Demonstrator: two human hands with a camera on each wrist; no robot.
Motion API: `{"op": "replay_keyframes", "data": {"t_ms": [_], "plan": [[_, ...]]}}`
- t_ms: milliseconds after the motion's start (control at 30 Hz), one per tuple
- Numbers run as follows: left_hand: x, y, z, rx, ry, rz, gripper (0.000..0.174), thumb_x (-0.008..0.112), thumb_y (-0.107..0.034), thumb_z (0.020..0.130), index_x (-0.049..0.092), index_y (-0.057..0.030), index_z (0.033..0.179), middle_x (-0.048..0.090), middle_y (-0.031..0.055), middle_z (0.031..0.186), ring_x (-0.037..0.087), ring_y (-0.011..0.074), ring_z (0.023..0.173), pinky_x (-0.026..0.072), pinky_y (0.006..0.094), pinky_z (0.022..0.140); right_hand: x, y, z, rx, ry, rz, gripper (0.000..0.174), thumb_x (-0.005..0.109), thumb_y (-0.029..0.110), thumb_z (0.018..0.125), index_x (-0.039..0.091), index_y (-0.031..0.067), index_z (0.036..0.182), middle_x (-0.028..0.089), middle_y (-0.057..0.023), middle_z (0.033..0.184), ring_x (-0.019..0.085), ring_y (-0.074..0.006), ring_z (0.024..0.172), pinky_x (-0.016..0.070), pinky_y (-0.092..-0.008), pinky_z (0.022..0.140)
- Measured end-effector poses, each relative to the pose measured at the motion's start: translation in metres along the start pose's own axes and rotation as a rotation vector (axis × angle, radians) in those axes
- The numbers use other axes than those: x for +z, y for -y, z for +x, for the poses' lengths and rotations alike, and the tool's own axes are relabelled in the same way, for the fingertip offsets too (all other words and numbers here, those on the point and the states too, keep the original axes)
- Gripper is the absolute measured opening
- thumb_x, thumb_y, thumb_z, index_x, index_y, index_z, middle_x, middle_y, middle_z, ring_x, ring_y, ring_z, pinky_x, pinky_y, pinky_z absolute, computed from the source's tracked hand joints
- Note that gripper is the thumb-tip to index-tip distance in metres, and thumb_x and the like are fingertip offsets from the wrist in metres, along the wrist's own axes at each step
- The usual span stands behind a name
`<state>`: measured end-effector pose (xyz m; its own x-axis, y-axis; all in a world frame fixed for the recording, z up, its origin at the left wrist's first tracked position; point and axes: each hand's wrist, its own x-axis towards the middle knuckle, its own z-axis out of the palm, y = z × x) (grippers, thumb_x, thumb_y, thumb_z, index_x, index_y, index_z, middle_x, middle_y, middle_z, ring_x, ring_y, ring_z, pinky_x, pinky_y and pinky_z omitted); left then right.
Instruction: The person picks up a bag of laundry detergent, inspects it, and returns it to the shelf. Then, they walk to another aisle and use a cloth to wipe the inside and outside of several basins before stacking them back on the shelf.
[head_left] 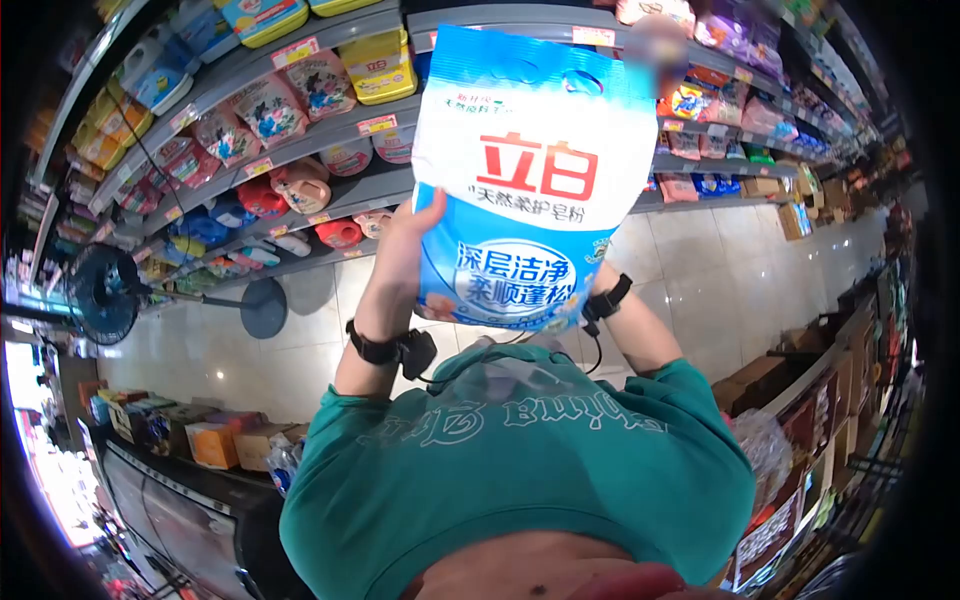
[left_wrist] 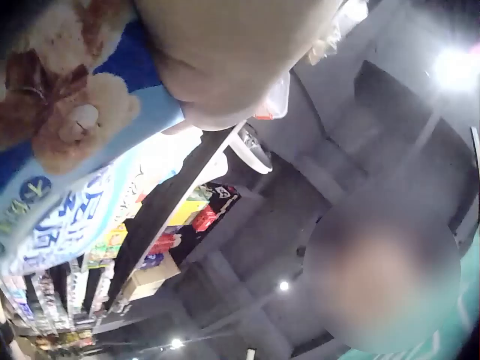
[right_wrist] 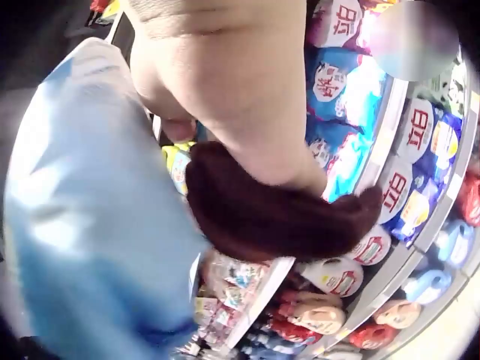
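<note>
A large blue and white bag of laundry powder fills the middle of the head view, its printed front facing up. My left hand grips the bag's left edge, thumb over the front and fingers hidden behind. In the left wrist view that hand lies along the bag's side, which has a teddy bear print. My right hand is mostly hidden behind the bag's lower right edge. In the right wrist view a dark brown shape covers the fingers of the right hand, so I cannot tell their grip.
Curved shelves of detergent bags and bottles stand ahead. A floor fan is at the left on the tiled floor. Cardboard boxes lie at the right. A blurred round shape overlaps the shelves behind the bag.
</note>
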<state>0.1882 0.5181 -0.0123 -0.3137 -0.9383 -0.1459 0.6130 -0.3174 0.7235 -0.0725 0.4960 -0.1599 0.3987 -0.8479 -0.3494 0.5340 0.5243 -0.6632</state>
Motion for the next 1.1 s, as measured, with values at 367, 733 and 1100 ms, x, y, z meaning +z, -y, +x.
{"op": "replay_keyframes", "data": {"t_ms": [367, 733, 1100], "plan": [[-0.028, 0.025, 0.029, -0.248, -0.016, -0.423, 0.038, 0.048, -0.027, 0.099, 0.048, 0.0008, 0.125, 0.062, 0.0157, 0.118, 0.064, 0.0264, 0.100, 0.0536, 0.0399, 0.087, 0.026, 0.026, -0.046, 0.009, 0.077, 0.158, 0.046, 0.041, 0.029, 0.100, 0.042, -0.0002, 0.135, 0.056, -0.0167, 0.127, 0.058, -0.0277, 0.113, 0.0494, -0.0385, 0.094], [0.021, 0.052, 0.056, 0.080, -0.331, 0.286, 0.084, 0.067, -0.033, 0.088, 0.016, -0.0058, 0.149, 0.026, 0.0227, 0.149, 0.041, 0.0289, 0.129, 0.0404, 0.0388, 0.101, 0.022, 0.086, -0.061, -0.104, 0.331, 0.411, 0.051, 0.041, 0.033, 0.099, 0.041, -0.0017, 0.136, 0.056, -0.0178, 0.127, 0.057, -0.0298, 0.114, 0.0482, -0.0400, 0.096], [0.056, 0.144, 0.124, 0.135, 0.417, -0.478, 0.035, 0.050, -0.029, 0.096, 0.051, -0.0054, 0.122, 0.059, 0.0101, 0.115, 0.059, 0.0199, 0.105, 0.0496, 0.0340, 0.088, 0.075, 0.149, -0.111, -1.208, 0.225, -1.541, 0.056, 0.076, 0.021, 0.068, 0.063, 0.0084, 0.121, 0.050, -0.0154, 0.107, 0.050, -0.0298, 0.099, 0.0446, -0.0380, 0.083]]}}
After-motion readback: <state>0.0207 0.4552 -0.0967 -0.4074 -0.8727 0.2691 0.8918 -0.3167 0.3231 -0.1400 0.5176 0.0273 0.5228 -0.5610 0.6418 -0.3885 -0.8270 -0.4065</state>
